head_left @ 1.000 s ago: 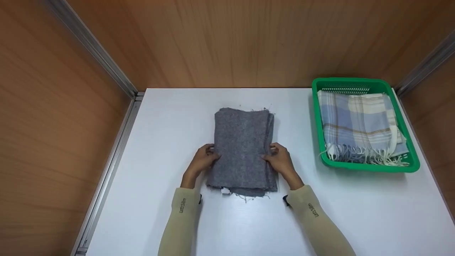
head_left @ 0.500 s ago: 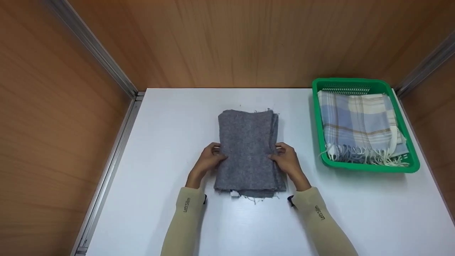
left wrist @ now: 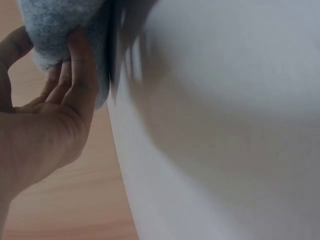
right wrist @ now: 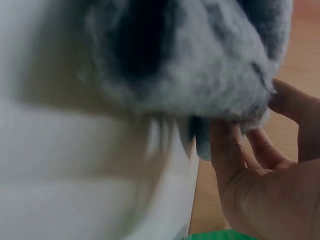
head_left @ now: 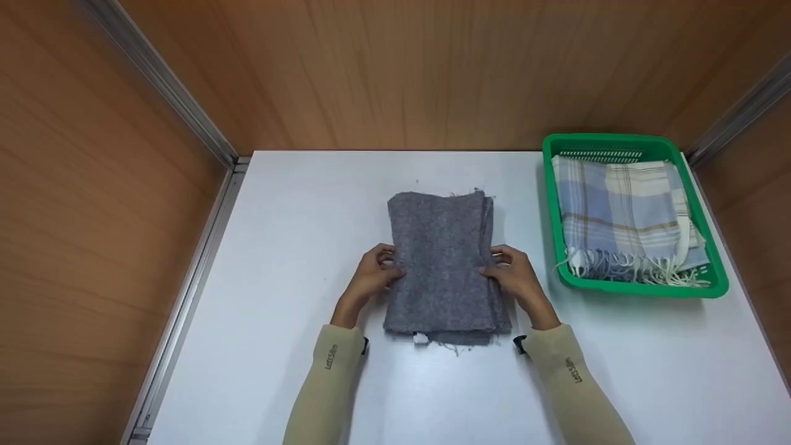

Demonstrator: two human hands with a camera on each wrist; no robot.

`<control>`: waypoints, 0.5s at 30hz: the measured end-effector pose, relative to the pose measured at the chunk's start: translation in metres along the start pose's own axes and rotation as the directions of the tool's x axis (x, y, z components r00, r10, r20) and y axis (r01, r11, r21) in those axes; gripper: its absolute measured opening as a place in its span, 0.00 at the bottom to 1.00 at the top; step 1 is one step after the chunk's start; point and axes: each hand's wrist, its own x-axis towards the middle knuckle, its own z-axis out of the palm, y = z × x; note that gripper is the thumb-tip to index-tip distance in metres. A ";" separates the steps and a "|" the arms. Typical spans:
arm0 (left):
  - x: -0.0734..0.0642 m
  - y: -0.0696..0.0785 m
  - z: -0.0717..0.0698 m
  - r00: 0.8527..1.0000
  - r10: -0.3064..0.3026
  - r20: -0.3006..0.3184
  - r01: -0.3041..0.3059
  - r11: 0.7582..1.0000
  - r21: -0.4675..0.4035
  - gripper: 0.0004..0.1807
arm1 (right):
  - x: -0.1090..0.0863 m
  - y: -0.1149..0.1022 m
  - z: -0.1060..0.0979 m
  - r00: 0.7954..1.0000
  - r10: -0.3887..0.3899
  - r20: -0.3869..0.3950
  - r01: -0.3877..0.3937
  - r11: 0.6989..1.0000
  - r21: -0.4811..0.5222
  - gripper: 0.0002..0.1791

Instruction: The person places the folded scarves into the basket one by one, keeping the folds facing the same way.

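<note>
A folded grey scarf with frayed ends and a small white tag is at the middle of the white table. My left hand grips its left edge, thumb on top and fingers at the side. On the opposite edge my right hand pinches the layers in the same way. In the left wrist view the left fingers press into the fold of the woolly cloth. The right wrist view has the thick layers between thumb and fingers; some fingertips are hidden by cloth.
A green plastic basket stands at the table's back right corner. Inside it lies a folded blue and cream plaid scarf with fringe. Wooden panels rise behind and at both sides of the white table.
Both hands have moved a little to the right together, carrying the folded grey scarf with them. Their hold looks the same. The basket and plaid scarf stay in place.
</note>
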 end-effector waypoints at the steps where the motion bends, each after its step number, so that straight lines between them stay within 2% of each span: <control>1: 0.000 0.001 0.001 1.000 0.005 0.004 -0.005 1.000 0.001 0.25 | 0.000 -0.001 -0.003 1.000 0.003 0.009 -0.003 1.000 -0.006 0.28; 6: -0.001 0.007 0.006 1.000 0.016 0.013 -0.016 1.000 0.002 0.24 | -0.001 -0.005 -0.014 0.999 0.016 0.029 -0.015 0.999 -0.032 0.30; 15: -0.004 0.014 0.015 0.998 0.053 0.028 -0.052 0.998 -0.034 0.24 | -0.006 -0.013 -0.027 0.999 0.026 0.042 -0.025 1.000 -0.018 0.30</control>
